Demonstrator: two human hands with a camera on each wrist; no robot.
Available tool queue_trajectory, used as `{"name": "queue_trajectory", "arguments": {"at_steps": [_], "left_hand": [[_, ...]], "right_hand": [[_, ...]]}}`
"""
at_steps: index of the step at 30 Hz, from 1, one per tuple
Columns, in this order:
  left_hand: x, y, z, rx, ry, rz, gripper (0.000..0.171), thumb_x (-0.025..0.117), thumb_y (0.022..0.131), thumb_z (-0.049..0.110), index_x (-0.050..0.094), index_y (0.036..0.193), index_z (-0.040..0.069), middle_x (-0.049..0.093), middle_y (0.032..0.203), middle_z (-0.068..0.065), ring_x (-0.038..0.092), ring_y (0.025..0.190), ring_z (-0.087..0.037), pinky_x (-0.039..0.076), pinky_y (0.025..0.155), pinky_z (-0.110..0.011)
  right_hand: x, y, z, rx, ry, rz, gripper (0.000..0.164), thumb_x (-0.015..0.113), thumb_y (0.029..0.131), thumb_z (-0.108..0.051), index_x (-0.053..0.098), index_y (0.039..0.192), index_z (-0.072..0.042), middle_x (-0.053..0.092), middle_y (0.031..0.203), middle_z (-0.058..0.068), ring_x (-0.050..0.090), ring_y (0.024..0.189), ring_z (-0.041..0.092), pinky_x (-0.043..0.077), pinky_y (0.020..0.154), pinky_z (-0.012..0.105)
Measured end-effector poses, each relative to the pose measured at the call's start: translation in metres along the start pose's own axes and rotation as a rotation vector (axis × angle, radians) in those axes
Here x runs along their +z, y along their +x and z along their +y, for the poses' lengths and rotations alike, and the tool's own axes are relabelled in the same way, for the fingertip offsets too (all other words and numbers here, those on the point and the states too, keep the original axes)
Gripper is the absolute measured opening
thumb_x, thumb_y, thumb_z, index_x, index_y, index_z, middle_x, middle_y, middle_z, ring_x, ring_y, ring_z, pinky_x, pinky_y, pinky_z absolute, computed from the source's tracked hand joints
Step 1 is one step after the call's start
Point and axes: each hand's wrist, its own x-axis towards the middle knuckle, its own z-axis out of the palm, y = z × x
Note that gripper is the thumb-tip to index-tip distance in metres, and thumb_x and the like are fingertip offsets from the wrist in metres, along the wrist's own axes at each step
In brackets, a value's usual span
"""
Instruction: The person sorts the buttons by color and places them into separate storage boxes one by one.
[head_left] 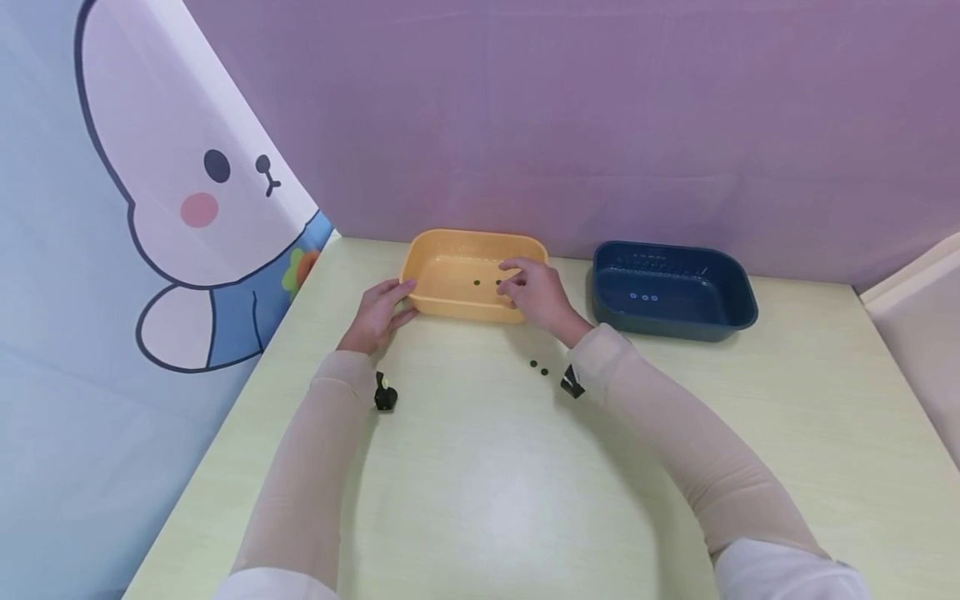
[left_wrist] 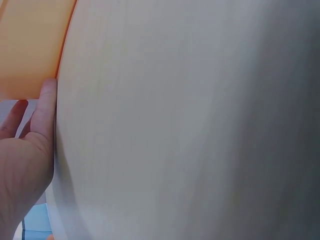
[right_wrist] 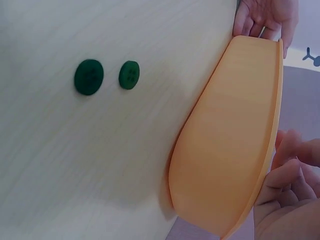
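Note:
A yellow plastic bin [head_left: 468, 310] stands near the back edge of the table. My left hand [head_left: 375, 317] touches its left end with fingers nearly straight; the left wrist view also shows these fingers [left_wrist: 47, 107] against the wall. Over the bin's right side reaches my right hand [head_left: 542, 293], thumb and forefinger apart, with no held thing visible. One green button [head_left: 477, 282] lies on the bin's floor, and another dark button [head_left: 498, 283] shows beside the right fingertips. On the table in front, two green four-hole buttons [right_wrist: 89, 77] lie side by side.
To the right stands a navy blue bin [head_left: 675, 325] with three small pale-ringed round pieces [head_left: 644, 297] inside. Black pieces appear by the wrists, one at the left sleeve [head_left: 386, 395] and one at the right [head_left: 572, 382]. A purple curtain [head_left: 570, 117] hangs behind the table.

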Motion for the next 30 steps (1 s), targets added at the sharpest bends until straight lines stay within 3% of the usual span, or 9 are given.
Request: {"name": "queue_trajectory", "arguments": {"at_steps": [6, 13, 19, 22, 26, 30], "left_hand": [[0.001, -0.001, -0.001, 0.006, -0.010, -0.001, 0.055, 0.066, 0.100, 0.025, 0.047, 0.144, -0.002, 0.046, 0.148, -0.015, 0.052, 0.131, -0.029, 0.053, 0.097, -0.031], [0.001, 0.000, -0.001, 0.014, -0.022, 0.005, 0.055, 0.067, 0.099, 0.025, 0.049, 0.142, -0.003, 0.046, 0.147, -0.015, 0.052, 0.130, -0.029, 0.053, 0.098, -0.032], [0.003, -0.004, 0.006, 0.002, -0.022, -0.017, 0.054, 0.065, 0.101, 0.024, 0.047, 0.144, -0.002, 0.044, 0.149, -0.015, 0.051, 0.131, -0.029, 0.050, 0.102, -0.035], [0.005, -0.003, 0.008, 0.013, -0.006, -0.020, 0.052, 0.065, 0.101, 0.024, 0.048, 0.143, -0.002, 0.046, 0.147, -0.014, 0.053, 0.129, -0.029, 0.051, 0.100, -0.034], [0.005, 0.002, 0.003, 0.032, -0.001, -0.006, 0.055, 0.068, 0.099, 0.026, 0.049, 0.142, -0.002, 0.047, 0.146, -0.014, 0.054, 0.128, -0.029, 0.052, 0.099, -0.033], [0.004, 0.002, -0.001, 0.026, -0.017, 0.014, 0.056, 0.068, 0.099, 0.025, 0.048, 0.143, -0.003, 0.046, 0.146, -0.016, 0.052, 0.130, -0.030, 0.051, 0.100, -0.035]], "right_hand": [[0.000, -0.001, 0.000, -0.005, -0.007, 0.008, 0.026, 0.058, 0.102, -0.003, 0.065, 0.126, -0.003, 0.074, 0.102, 0.017, 0.072, 0.079, 0.025, 0.061, 0.075, 0.040], [-0.001, -0.005, 0.000, -0.043, -0.031, 0.007, 0.025, 0.062, 0.100, -0.005, 0.066, 0.124, -0.002, 0.072, 0.102, 0.012, 0.070, 0.078, 0.022, 0.060, 0.071, 0.033], [-0.013, -0.019, 0.010, -0.117, -0.127, -0.044, 0.019, 0.067, 0.097, -0.009, 0.071, 0.115, -0.005, 0.070, 0.099, 0.007, 0.065, 0.084, 0.022, 0.057, 0.071, 0.035], [-0.022, -0.031, 0.016, -0.144, -0.209, -0.118, 0.014, 0.068, 0.096, -0.008, 0.073, 0.109, -0.003, 0.071, 0.099, 0.007, 0.064, 0.089, 0.023, 0.055, 0.078, 0.037], [-0.029, -0.043, 0.029, -0.158, -0.332, -0.312, 0.010, 0.069, 0.093, -0.005, 0.074, 0.102, -0.003, 0.072, 0.094, 0.005, 0.064, 0.086, 0.020, 0.054, 0.078, 0.037], [-0.027, -0.049, 0.044, -0.149, -0.483, -0.470, 0.010, 0.070, 0.093, -0.006, 0.075, 0.100, -0.010, 0.071, 0.092, -0.002, 0.063, 0.085, 0.014, 0.054, 0.079, 0.034]]}}
